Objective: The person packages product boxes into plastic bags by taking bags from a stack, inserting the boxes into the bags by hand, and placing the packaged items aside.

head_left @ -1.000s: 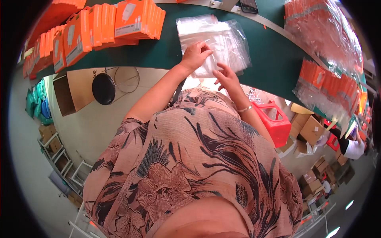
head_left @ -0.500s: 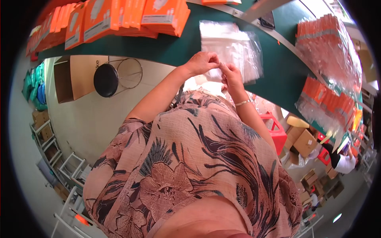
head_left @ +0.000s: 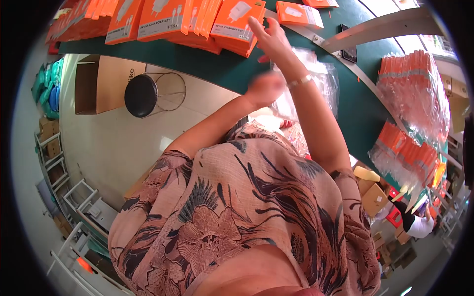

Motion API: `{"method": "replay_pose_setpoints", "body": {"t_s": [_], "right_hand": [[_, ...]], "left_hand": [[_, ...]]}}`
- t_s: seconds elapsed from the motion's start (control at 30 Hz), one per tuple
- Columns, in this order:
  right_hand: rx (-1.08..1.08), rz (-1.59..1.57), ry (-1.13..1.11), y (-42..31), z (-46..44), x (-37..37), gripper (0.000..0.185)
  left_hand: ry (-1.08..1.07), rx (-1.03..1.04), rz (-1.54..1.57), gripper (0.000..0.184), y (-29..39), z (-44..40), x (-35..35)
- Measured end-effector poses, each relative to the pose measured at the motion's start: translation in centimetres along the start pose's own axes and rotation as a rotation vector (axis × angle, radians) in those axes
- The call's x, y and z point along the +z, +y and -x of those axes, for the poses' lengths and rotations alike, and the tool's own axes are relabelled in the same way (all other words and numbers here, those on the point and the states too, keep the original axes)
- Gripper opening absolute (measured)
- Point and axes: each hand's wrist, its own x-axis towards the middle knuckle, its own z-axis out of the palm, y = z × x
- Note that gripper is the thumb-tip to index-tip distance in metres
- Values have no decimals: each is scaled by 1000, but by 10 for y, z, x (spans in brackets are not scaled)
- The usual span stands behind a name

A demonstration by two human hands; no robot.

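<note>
My right hand [head_left: 272, 43], with a bracelet on its wrist, stretches across to the nearest stack of orange and white charger boxes [head_left: 232, 29]. Its fingers are apart, and the fingertips are at the right edge of the top box; contact is not certain. Lower down, my left hand [head_left: 266, 89] is smeared by motion beside a pile of clear plastic bags [head_left: 323, 79], so its fingers cannot be made out. The right forearm covers part of that pile.
More charger boxes [head_left: 163, 17] line the green table [head_left: 207, 66]. Bagged orange packs [head_left: 412, 89] lie at the right. A phone [head_left: 349, 47] is beside a metal strip [head_left: 340, 53]. A black stool [head_left: 140, 96] and cardboard box [head_left: 113, 89] stand on the floor. Another person [head_left: 419, 224] is far right.
My hands were together over the plastic bags and are now apart. The right hand has moved up and left to the charger boxes. The view has shifted slightly.
</note>
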Motion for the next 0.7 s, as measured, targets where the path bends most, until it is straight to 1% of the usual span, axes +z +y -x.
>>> {"method": "replay_pose_setpoints", "body": {"t_s": [0.03, 0.07, 0.17, 0.2, 0.3, 0.33, 0.43, 0.47, 0.5, 0.57, 0.63, 0.7], "right_hand": [[32, 36, -55, -11, -4, 3, 59], [42, 36, -53, -5, -13, 1, 59], [19, 20, -230, 16, -34, -11, 63], [36, 20, -231, 20, -32, -12, 63], [239, -196, -202, -1, -19, -27, 21], [245, -196, -195, 1, -13, -32, 21], [36, -468, -64, 19, 5, -59, 23], [-114, -479, -41, 44, 2, -70, 24], [-266, -485, -18, 68, -1, -85, 26], [-262, -488, 52, 76, 38, -115, 46], [-195, -650, 40, 84, 80, -137, 38], [-75, -418, 52, 110, 117, -152, 40]], "left_hand": [[-17, 2, 3, 11, 2, 0, 0], [-24, -1, 10, 11, 4, 0, -2], [-58, -70, 146, 11, 9, 2, -7], [-68, -80, 156, 11, 8, 4, -6], [-119, 2, 228, 17, 2, 3, -3], [-126, 4, 233, 17, 2, 3, -2], [-134, 25, 237, 16, 2, 2, 2], [-146, 27, 240, 16, 1, 2, 3], [-117, 74, 194, 15, -1, 1, 5], [-53, 164, 105, 13, -2, -1, 10], [-49, 158, 113, 12, 3, -2, 12], [-32, 141, 121, 10, 11, -5, 11]]}}
